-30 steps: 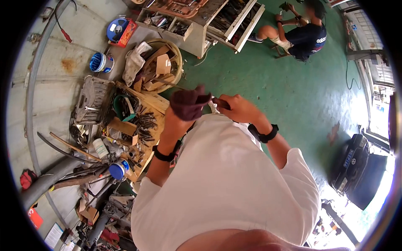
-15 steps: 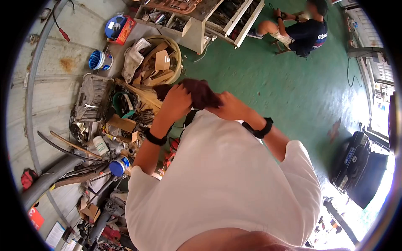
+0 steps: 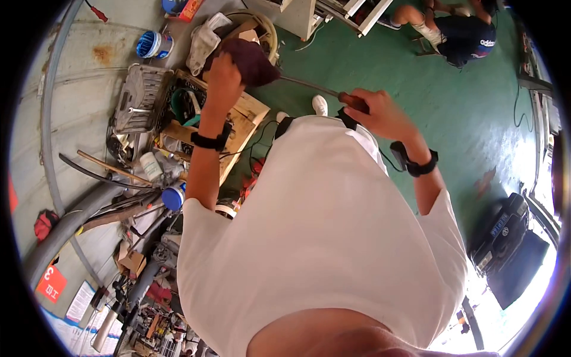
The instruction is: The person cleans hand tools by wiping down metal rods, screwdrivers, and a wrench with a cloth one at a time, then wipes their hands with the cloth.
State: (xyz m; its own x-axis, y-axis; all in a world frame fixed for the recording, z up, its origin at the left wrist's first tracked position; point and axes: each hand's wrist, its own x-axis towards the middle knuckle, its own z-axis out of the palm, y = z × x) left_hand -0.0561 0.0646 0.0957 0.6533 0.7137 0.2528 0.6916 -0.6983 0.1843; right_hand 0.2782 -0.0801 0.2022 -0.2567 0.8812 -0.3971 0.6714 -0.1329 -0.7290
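My left hand is closed on a dark maroon cloth, bunched around its fingers. Out of the cloth's right side runs the thin metal shaft of a screwdriver. My right hand grips the screwdriver's brown handle. The shaft's far end is hidden in the cloth, so its tip does not show. Both hands are raised in front of my body, well apart, above the green floor.
On the left stand a wooden crate of tools, a grey plastic case and a blue-stained bucket. A round tub holds cardboard scraps. Open drawers jut out at the top. A seated person is at upper right.
My hands have moved apart, the right one to the right with the screwdriver handle. The screwdriver's shaft now shows between them. The cloth has shifted up and left with my left hand.
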